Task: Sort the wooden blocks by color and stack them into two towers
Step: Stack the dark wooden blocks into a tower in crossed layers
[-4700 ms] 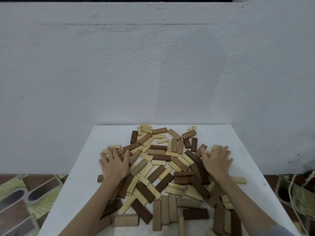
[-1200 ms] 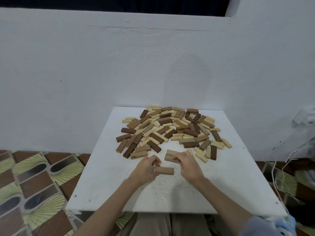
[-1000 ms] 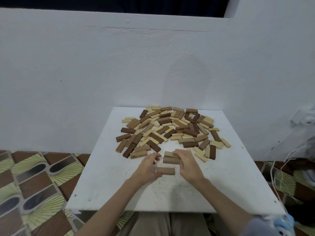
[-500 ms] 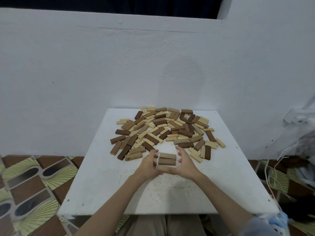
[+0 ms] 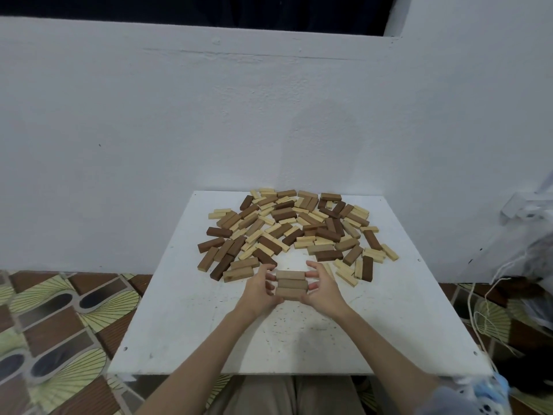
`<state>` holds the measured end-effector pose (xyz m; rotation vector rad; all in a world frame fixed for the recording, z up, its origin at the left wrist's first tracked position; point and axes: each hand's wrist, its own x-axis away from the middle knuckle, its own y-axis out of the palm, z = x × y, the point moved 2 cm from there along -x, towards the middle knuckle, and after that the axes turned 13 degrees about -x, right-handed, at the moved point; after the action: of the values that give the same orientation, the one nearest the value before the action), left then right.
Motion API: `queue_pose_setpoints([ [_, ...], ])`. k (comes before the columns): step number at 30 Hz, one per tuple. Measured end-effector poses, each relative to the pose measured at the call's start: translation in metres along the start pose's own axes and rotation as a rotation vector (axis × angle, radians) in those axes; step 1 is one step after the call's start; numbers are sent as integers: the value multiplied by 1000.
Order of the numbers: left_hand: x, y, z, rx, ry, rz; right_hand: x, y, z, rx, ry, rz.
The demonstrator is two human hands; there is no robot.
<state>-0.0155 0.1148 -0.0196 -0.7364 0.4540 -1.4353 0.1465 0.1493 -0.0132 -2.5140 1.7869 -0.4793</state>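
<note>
Wall [image 5: 209, 121], painted white, is seen behind a white table [image 5: 389, 319] set on a patterned tiled floor [image 5: 54, 319]. Across the far half of the table a loose spread of wooden blocks [image 5: 293, 229] is laid flat, pale, mid-brown and dark pieces mixed together. Nearer, at the middle, three mid-brown blocks [image 5: 291, 284] are lined up side by side, long edges touching. Their left ends are gripped by the curled fingers of the left hand [image 5: 259, 290], and their right ends are gripped likewise by the right hand [image 5: 321, 287].
</note>
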Motion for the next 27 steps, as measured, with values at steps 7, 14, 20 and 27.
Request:
queue_pose_setpoints([
  [7, 14, -21, -26, 55, -63, 51, 4, 36, -1, -34, -34, -2],
  [14, 37, -47, -56, 62, -97, 124, 11, 77, 0, -78, -36, 5],
  [20, 55, -53, -66, 85, -120, 132, 18, 90, 4, -52, -39, 58],
  [27, 67, -57, -74, 114, -135, 138, 25, 94, 7, -86, -24, 82],
])
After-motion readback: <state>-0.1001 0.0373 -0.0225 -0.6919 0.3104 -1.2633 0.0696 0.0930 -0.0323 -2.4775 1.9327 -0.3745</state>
